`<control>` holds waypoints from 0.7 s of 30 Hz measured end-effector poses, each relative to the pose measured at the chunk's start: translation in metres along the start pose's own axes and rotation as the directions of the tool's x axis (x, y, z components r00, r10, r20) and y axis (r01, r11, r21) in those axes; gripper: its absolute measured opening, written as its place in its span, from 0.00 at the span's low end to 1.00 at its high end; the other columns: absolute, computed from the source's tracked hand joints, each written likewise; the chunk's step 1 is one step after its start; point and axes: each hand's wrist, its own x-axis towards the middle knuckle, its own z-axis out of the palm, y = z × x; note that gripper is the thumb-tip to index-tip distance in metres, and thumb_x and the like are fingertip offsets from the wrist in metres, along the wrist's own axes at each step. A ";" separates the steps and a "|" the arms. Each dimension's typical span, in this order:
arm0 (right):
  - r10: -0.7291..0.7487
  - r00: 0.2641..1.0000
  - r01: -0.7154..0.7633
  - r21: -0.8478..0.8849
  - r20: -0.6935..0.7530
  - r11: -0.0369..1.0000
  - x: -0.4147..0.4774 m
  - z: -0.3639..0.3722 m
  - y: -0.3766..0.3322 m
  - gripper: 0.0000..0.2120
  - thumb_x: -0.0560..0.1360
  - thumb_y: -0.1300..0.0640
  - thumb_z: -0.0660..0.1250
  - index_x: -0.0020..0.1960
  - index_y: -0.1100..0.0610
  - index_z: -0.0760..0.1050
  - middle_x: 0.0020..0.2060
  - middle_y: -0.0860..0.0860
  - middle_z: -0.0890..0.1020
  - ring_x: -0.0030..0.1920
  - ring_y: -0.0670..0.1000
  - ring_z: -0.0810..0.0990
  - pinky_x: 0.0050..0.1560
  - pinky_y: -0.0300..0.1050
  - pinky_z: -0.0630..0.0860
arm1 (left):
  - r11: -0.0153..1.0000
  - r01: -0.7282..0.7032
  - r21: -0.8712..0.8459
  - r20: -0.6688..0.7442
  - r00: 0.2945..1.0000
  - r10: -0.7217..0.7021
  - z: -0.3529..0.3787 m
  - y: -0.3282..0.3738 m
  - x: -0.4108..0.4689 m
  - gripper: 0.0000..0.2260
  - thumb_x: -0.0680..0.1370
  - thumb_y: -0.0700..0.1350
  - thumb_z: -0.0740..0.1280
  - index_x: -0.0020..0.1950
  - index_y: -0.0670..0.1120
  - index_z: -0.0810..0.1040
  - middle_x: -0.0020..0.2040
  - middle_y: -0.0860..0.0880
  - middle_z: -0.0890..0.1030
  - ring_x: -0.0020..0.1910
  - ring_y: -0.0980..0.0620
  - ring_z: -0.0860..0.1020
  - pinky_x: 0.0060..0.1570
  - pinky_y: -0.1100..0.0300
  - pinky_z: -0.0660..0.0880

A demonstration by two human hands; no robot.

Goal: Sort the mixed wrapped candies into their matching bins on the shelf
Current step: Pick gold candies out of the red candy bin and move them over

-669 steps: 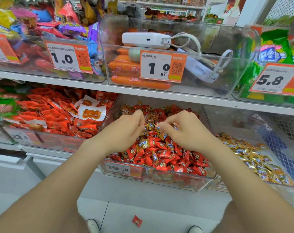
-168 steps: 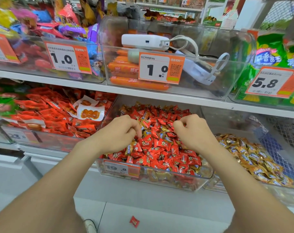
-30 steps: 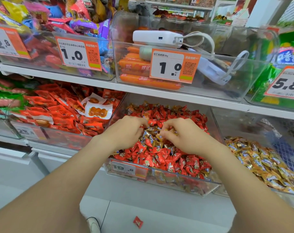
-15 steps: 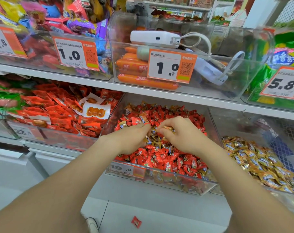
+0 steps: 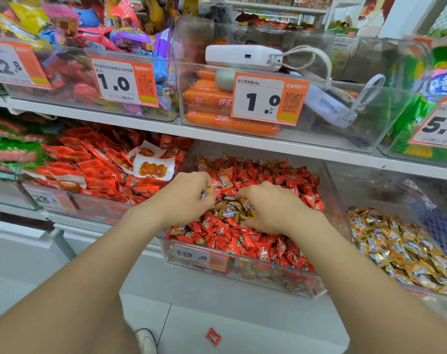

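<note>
Pale floor tiles [image 5: 243, 325] lie nearest, with one stray red candy [image 5: 213, 336] dropped on them near the toe of a shoe [image 5: 146, 339]. Above that, both forearms reach into the middle bin [image 5: 243, 275] on the lower shelf, a clear tub heaped with red candies [image 5: 265, 247]. A patch of gold candies [image 5: 230, 210] lies mixed into the top of the heap, between the two hands. The left hand [image 5: 184, 199] is curled, and one or two of the gold candies show pinched at its fingertips. The right hand [image 5: 269, 209] has its bent fingers in the gold patch; whether it grips any I cannot tell.

The step in hand looks like picking strays out of the red heap. Just to the right stands the right bin [image 5: 370, 190], bedded with matching gold wrappers [image 5: 401, 246], which seems to be their proper home. The next move would call for lifting the gathered pieces clear without dragging red ones along, then carrying them over the dividing wall and letting go. Farther up, the upper shelf [image 5: 243, 139] carries sausages [image 5: 209, 97] and a white power pack [image 5: 243, 57], no part of this job.
</note>
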 end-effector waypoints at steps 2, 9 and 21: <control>-0.012 0.998 0.015 -0.058 0.056 0.998 0.008 0.001 -0.006 0.30 0.77 0.42 0.74 0.76 0.45 0.70 0.63 0.52 0.81 0.64 0.59 0.80 0.56 0.56 0.78 | 1.000 0.015 -0.023 0.008 1.000 -0.015 0.000 0.003 -0.001 0.04 0.82 0.45 0.65 0.50 0.52 0.79 0.39 0.49 0.82 0.25 0.52 0.75 0.26 0.63 0.71; -0.052 0.997 0.040 -0.191 -0.060 0.981 0.023 0.012 -0.018 0.13 0.82 0.48 0.70 0.64 0.50 0.76 0.52 0.53 0.82 0.53 0.60 0.83 0.41 0.51 0.69 | 0.949 0.027 0.314 0.029 0.999 -0.038 0.020 0.010 0.007 0.17 0.81 0.61 0.68 0.57 0.48 0.78 0.48 0.46 0.81 0.46 0.42 0.81 0.42 0.49 0.78; 0.054 0.965 0.055 0.399 -0.257 0.915 -0.016 -0.003 0.030 0.24 0.84 0.37 0.62 0.41 0.56 0.69 0.29 0.53 0.74 0.31 0.49 0.71 0.35 0.51 0.66 | 0.927 -0.113 0.359 0.152 0.987 0.061 0.030 0.018 0.020 0.18 0.84 0.58 0.66 0.73 0.56 0.73 0.60 0.48 0.83 0.61 0.43 0.80 0.46 0.52 0.74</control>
